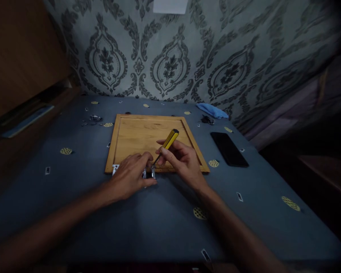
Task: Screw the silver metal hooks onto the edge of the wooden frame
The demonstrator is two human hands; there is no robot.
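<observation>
Screwdriver, yellow-and-black handle and slim metal shaft, slanting in the right hand, thumb and fingertips pinching it low on the grip, tip down at a shiny silver metal fitting on the near edge of the flat, light-brown wooden panel! Left hand over that same edge, fingers bent across the metalwork, thumb stretched along the near side; squeezing or merely steadying, I cannot tell. Panel lying flat on the dark blue printed cover, black slab-like phone off to its right. And the danger? That slanted shaft: lean too hard and the tip could skid, scarring the wood or jabbing the left fingers close by. Slack steadying could let the fitting slip askew
</observation>
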